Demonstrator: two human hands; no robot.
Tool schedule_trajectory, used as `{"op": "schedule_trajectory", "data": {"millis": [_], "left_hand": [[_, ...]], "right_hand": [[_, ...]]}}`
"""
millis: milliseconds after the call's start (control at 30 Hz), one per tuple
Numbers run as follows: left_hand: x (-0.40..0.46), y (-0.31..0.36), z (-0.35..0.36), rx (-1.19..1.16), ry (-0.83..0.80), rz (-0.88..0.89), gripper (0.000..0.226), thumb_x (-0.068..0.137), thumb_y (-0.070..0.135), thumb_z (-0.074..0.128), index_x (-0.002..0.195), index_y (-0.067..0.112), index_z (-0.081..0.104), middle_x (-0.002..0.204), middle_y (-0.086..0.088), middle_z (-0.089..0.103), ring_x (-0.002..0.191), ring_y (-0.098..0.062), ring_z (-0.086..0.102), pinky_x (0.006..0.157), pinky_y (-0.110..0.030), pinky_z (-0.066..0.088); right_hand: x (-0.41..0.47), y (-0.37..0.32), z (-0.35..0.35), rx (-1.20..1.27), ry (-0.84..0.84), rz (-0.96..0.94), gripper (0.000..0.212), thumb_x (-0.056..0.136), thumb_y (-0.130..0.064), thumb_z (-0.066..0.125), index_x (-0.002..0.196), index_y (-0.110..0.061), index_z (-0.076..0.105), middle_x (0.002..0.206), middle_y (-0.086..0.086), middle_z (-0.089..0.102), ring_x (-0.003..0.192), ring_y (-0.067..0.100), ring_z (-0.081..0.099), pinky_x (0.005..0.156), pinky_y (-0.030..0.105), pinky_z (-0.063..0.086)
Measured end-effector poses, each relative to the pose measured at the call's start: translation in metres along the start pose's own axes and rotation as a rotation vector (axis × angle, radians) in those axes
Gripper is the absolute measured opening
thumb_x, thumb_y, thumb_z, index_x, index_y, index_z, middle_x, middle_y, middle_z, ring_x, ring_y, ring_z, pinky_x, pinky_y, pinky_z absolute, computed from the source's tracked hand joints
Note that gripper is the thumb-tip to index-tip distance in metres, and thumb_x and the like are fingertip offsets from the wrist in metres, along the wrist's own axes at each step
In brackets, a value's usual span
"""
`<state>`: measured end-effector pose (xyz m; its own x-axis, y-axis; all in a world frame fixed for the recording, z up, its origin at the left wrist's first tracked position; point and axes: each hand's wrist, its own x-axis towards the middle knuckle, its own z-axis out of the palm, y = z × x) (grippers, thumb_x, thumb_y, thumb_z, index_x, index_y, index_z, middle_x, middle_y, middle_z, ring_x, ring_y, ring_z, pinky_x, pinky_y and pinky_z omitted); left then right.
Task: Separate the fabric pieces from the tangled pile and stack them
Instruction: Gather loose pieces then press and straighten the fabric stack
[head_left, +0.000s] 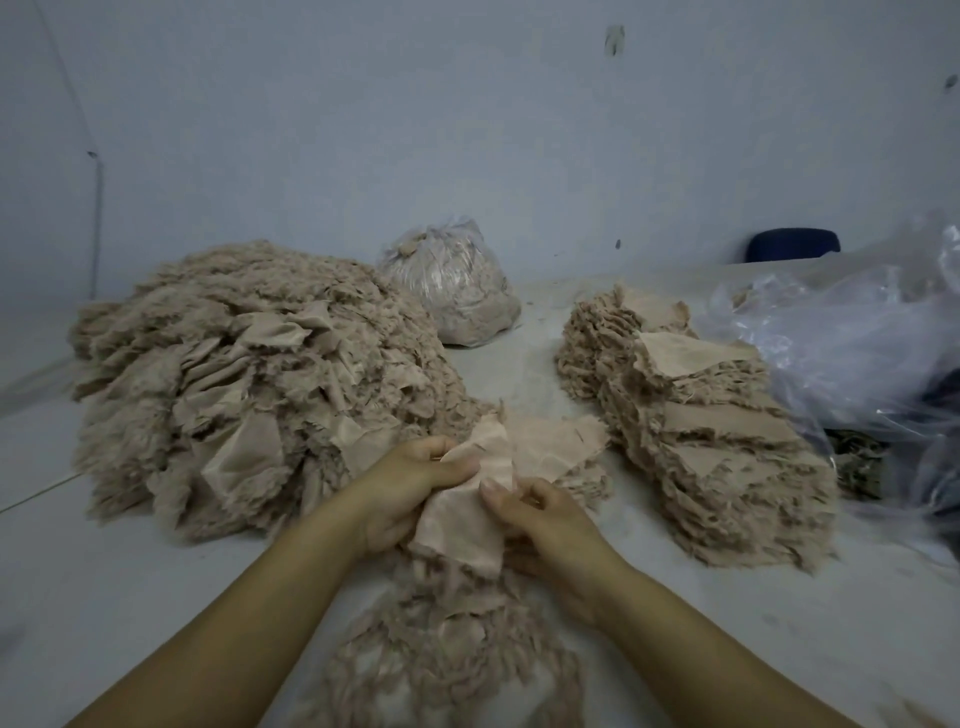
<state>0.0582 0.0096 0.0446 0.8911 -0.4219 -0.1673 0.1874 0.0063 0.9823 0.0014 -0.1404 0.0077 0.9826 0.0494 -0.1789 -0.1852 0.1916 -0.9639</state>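
Grey tabletop underneath, both my left hand and right hand pinch one frayed fabric piece; tangled threads could drag neighbours along.

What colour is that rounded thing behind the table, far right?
Dark blue rounded object, clearest in the head view.

beige fabric pieces and tangled pile — plain, unpatterned — on a grey table.
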Motion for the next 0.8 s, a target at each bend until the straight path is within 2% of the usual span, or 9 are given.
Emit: {"op": "schedule_trajectory", "data": {"millis": [100,200,300,367,467,533,600,700,800], "left_hand": [[-0.006,0.0,0.015,-0.188,0.097,0.032,0.006,0.089,0.0,0.056,0.091,0.001,0.061,0.078,-0.013,0.068,0.068,-0.021,0.066,0.062,-0.03,0.057],[-0.009,-0.001,0.025,-0.301,0.114,0.047,0.018,0.086,0.004,0.059,0.101,-0.004,0.063,0.09,-0.018,0.068,0.077,-0.024,0.068,0.072,-0.033,0.057],[-0.013,0.002,0.027,-0.305,0.003,-0.04,0.041,0.077,0.024,0.066,0.108,-0.003,0.064,0.1,-0.018,0.068,0.093,-0.028,0.066,0.085,-0.038,0.053],[-0.014,0.001,0.028,-0.268,-0.018,-0.084,0.04,0.076,0.025,0.067,0.106,-0.001,0.065,0.095,-0.016,0.069,0.087,-0.026,0.066,0.08,-0.036,0.055],[-0.01,-0.002,0.03,-0.156,0.19,-0.023,0.016,0.087,0.012,0.062,0.092,-0.003,0.064,0.082,-0.015,0.07,0.07,-0.024,0.067,0.069,-0.033,0.055],[-0.005,-0.001,0.025,-0.2,0.383,0.023,0.02,0.094,0.015,0.056,0.082,0.0,0.062,0.076,-0.014,0.068,0.066,-0.024,0.065,0.069,-0.034,0.054],[-0.003,0.002,0.013,-0.225,0.506,0.07,0.025,0.095,0.022,0.054,0.081,0.004,0.062,0.073,-0.012,0.068,0.062,-0.024,0.065,0.063,-0.034,0.055],[-0.008,0.001,0.016,-0.161,0.449,0.101,0.026,0.096,0.026,0.054,0.088,0.004,0.065,0.072,-0.012,0.07,0.058,-0.021,0.067,0.049,-0.026,0.053],[-0.009,-0.004,0.037,-0.155,0.383,0.159,0.023,0.095,0.021,0.053,0.08,0.008,0.065,0.073,-0.008,0.071,0.061,-0.015,0.069,0.052,-0.024,0.054]], "right_hand": [[-0.007,-0.001,0.006,0.152,-0.01,-0.022,0.023,0.087,-0.02,0.067,0.097,0.0,0.063,0.088,0.016,0.068,0.075,0.024,0.065,0.066,0.034,0.054],[-0.01,0.003,0.008,0.168,0.083,-0.095,0.019,0.091,-0.022,0.064,0.089,-0.003,0.061,0.076,0.01,0.069,0.067,0.02,0.065,0.064,0.033,0.053],[-0.014,0.001,0.005,-0.034,0.145,-0.293,0.024,0.092,-0.024,0.062,0.079,-0.004,0.058,0.069,0.01,0.058,0.063,0.018,0.053,0.062,0.033,0.044],[-0.015,-0.003,0.002,-0.227,0.192,-0.422,0.031,0.093,-0.028,0.059,0.068,-0.013,0.048,0.062,0.001,0.044,0.058,0.009,0.041,0.056,0.024,0.035],[-0.014,-0.005,-0.006,-0.348,0.312,-0.455,0.036,0.097,-0.033,0.051,0.066,-0.015,0.045,0.059,-0.006,0.042,0.053,0.003,0.039,0.052,0.018,0.033],[-0.015,0.0,-0.013,-0.353,0.344,-0.409,0.035,0.096,-0.034,0.051,0.068,-0.014,0.045,0.058,-0.004,0.041,0.056,0.009,0.041,0.056,0.024,0.034],[-0.02,0.005,-0.02,-0.436,0.302,-0.361,0.043,0.092,-0.047,0.047,0.067,-0.012,0.046,0.055,-0.007,0.039,0.057,0.013,0.04,0.057,0.026,0.033],[-0.027,0.005,-0.015,-0.428,0.117,-0.262,0.063,0.074,-0.07,0.041,0.086,-0.013,0.066,0.065,-0.01,0.061,0.062,0.007,0.057,0.061,0.017,0.04],[-0.028,0.003,-0.001,-0.106,-0.157,-0.111,0.036,0.08,-0.046,0.067,0.097,-0.015,0.067,0.072,0.0,0.07,0.055,0.008,0.063,0.05,0.016,0.048]]}}
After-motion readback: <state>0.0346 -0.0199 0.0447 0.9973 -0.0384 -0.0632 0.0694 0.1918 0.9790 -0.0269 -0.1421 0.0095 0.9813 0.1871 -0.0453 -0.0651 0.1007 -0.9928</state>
